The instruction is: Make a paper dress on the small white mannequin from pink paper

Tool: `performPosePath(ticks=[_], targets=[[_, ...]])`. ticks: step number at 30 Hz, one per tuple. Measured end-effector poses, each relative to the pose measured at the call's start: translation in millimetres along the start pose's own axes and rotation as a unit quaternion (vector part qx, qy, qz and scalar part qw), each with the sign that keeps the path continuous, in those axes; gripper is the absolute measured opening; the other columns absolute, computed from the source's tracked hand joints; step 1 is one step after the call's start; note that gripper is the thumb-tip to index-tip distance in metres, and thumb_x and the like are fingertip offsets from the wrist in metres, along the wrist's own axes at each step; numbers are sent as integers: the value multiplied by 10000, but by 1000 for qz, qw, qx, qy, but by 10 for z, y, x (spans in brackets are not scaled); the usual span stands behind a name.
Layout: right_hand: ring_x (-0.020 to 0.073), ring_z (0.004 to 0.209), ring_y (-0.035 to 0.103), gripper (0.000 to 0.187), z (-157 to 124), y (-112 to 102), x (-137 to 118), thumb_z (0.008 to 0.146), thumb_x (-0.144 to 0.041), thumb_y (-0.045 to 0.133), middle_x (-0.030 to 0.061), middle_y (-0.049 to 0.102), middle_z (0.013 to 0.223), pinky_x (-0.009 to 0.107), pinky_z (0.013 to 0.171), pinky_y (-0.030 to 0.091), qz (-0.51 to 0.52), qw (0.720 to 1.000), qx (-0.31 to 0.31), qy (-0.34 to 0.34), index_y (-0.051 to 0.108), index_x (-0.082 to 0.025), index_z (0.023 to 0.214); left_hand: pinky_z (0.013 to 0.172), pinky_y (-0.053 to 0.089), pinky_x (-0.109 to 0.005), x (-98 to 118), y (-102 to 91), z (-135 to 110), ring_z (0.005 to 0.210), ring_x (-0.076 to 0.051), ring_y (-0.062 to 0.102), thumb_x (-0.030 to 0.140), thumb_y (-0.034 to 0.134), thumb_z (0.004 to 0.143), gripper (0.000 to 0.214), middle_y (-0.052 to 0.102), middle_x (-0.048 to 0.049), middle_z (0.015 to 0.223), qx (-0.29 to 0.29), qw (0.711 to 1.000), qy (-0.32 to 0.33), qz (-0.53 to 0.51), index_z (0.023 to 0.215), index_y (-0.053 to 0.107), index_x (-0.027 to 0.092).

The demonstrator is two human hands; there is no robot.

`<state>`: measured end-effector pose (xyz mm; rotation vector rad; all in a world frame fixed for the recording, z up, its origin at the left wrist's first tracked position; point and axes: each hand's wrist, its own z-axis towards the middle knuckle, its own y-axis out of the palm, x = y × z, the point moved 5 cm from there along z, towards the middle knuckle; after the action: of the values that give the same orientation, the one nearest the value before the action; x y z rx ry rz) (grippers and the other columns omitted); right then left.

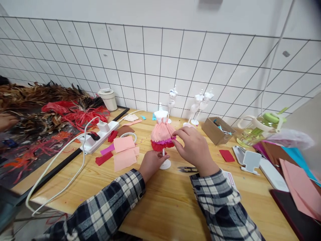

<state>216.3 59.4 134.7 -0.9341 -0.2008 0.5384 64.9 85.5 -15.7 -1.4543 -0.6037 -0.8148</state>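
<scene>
A small white dress-form mannequin [160,115] stands upright on the wooden table, wearing a peach paper dress [162,131] with a purple fringe and a red ruffled hem. My left hand [151,164] is closed around the mannequin's thin stand, just below the skirt. At the skirt's right side, my right hand [194,146] pinches the edge near the purple fringe between thumb and forefinger. Thread snips [187,169] lie on the table below my right hand. Peach paper pieces [124,160] and a red strip [104,158] are spread left of the dress.
Bare white mannequins [172,100] stand near the tiled wall. A cardboard box [217,131], a phone stand [251,161] and a green-lidded jug [263,129] are on the right. Leftward are a power strip [100,137] with loose cables, feathers [37,95] and another person's hand [7,122].
</scene>
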Motion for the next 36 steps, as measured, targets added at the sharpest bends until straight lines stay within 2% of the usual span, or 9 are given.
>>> performPosePath(ticks=[6,12,17,21,28,32,36], targets=[[178,830,577,166,-22,115,56,886,-354,557,30,651,873,290,563,305,-20,997,-10,71,666,-229,910,623,431,-232,-3,6,1,760,-174,683,452,654,777,271,755,-26,793,-9,999,7,30,847,750,209],[149,746,578,136,-22,86,141,877,-288,542,0,660,826,278,554,292,6,994,-23,106,667,-239,859,607,418,-235,-3,0,10,744,-175,687,479,636,787,298,753,-22,773,-6,999,16,44,852,746,210],[149,771,591,123,-22,84,127,850,-305,565,4,662,854,264,568,317,34,994,-27,101,636,-220,902,608,418,-240,11,-1,14,738,-177,684,470,624,801,292,751,-21,769,-10,998,29,60,864,744,211],[160,789,597,154,-28,113,126,856,-345,580,12,664,884,269,554,303,7,994,-41,101,642,-224,928,636,431,-241,23,-7,14,758,-176,683,463,633,796,277,753,-15,799,-7,997,43,64,875,741,221],[149,762,598,160,-40,57,203,892,-303,521,6,669,863,271,561,299,-14,991,-56,118,670,-246,897,604,426,-233,13,-15,11,742,-176,680,474,623,800,301,749,-26,785,-9,997,37,62,877,745,210],[150,752,597,158,-43,69,159,854,-355,567,-2,666,869,271,548,284,-19,992,-66,110,662,-253,928,602,422,-229,19,-8,14,740,-171,674,467,616,808,294,747,-23,788,-12,997,41,59,886,743,213],[153,700,585,183,-50,77,148,881,-372,540,8,669,860,276,525,259,-44,990,-67,117,669,-255,939,609,420,-229,29,-15,13,736,-168,672,466,626,800,290,747,-23,777,-12,997,32,65,888,746,217]])
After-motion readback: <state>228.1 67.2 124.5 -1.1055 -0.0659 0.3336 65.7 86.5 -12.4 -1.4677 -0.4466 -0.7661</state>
